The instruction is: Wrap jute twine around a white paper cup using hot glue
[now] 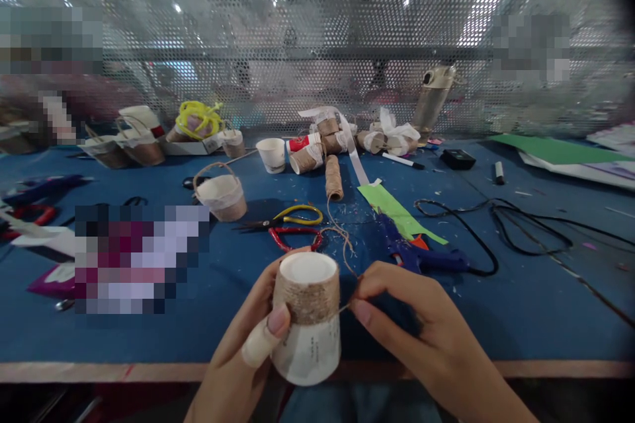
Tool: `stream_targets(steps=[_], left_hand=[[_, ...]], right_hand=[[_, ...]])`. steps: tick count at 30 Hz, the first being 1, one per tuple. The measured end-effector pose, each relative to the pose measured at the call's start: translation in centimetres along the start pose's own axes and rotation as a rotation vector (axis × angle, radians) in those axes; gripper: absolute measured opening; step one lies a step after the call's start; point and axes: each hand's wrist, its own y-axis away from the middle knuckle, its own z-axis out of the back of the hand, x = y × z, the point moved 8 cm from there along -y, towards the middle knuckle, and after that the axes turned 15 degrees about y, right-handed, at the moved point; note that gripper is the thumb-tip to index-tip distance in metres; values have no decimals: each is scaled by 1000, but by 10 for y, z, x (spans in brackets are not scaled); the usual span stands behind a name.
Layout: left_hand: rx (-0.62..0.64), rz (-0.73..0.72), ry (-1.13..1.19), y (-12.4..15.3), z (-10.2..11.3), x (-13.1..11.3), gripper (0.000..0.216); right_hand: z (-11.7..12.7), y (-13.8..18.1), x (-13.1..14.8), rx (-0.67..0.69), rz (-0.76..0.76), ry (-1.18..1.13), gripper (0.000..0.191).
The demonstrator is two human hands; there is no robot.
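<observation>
My left hand (pixel 248 337) grips an upside-down white paper cup (pixel 310 350) whose upper half is wound with brown jute twine (pixel 306 296); the thumb presses on the wound band. My right hand (pixel 411 330) pinches the loose twine strand (pixel 342 244) right beside the cup. That strand runs up over the blue table (pixel 520 291) to a twine spool (pixel 334 177) lying farther back.
Yellow-handled scissors (pixel 292 217), red-handled pliers (pixel 292 238) and a blue glue gun (pixel 417 252) with a black cord (pixel 496 225) lie just beyond my hands. A twine-wrapped cup basket (pixel 223 193) stands at left. Several more cups (pixel 307 152) line the perforated back wall. Green paper (pixel 397 211) lies nearby.
</observation>
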Motion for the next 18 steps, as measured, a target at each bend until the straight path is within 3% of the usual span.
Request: stream_targets(steps=[18], left_hand=[[75, 61, 23, 0, 7, 8, 63]], right_hand=[[-5, 2, 2, -5, 41, 64, 17]])
